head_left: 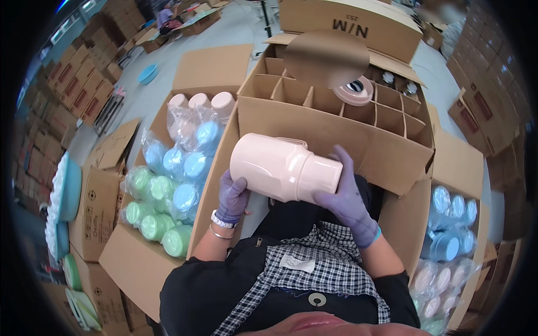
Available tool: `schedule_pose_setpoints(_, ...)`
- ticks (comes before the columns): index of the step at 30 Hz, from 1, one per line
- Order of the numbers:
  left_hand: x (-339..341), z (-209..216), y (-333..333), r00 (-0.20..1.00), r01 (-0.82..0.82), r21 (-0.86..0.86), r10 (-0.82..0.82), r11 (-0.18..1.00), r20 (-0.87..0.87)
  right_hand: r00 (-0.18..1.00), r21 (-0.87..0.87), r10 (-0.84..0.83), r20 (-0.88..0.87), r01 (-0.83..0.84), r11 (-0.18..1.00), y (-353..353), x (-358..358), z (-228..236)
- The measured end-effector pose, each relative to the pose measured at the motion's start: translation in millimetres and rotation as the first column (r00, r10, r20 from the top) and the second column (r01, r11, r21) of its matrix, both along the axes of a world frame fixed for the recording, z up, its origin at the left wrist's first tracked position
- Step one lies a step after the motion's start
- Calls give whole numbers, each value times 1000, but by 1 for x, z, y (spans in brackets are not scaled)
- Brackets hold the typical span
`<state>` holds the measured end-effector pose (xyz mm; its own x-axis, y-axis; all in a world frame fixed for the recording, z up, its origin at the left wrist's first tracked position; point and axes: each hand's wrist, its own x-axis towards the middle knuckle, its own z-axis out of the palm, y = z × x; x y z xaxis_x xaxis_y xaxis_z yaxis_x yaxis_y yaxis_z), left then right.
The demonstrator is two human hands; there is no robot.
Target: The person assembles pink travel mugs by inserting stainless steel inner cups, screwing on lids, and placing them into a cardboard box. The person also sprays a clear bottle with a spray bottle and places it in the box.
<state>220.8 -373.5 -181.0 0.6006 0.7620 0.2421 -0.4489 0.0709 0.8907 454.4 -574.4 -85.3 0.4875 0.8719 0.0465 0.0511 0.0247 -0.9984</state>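
Note:
A glossy pink vacuum flask (266, 165) lies on its side in front of me, held in the air between both hands. My left hand (232, 199), in a purple glove, is closed on its wide base end. My right hand (353, 207), also gloved, grips the narrower pink cup-shaped cap (322, 176) from the right, thumb below and fingers behind. A handle runs along the flask's far side. Just beyond, a round pink part (354, 94) with a dark centre rests on the dividers of an open carton (336, 134).
At left, an open carton (140, 269) holds several bagged pink, blue and green pieces. Another carton (457, 151) at right holds bagged blue and pink ones. Light-blue basins (68, 190) stand far left. A closed carton (347, 28) sits behind; a blurred patch hides part of the divided carton.

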Motion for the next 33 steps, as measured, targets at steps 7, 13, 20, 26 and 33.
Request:
schedule_pose_setpoints(7,-8,-5,10,986,170,-286,-161,943,53,211,144,-22,977,-582,801,11,24,28)
schedule_pose_setpoints(13,-13,-18,29,959,193,-530,-44,826,279,352,386,-382,854,61,920,91,172,71)
schedule_pose_setpoints(20,-14,-23,39,958,132,-490,16,862,287,98,29,-72,993,386,922,166,265,33)
schedule_pose_setpoints(26,-8,-28,33,970,138,-510,-11,849,244,668,235,15,744,-282,930,120,81,52)
schedule_pose_setpoints(33,20,0,0,990,132,-638,-135,759,45,943,246,-179,281,110,963,20,10,-23)
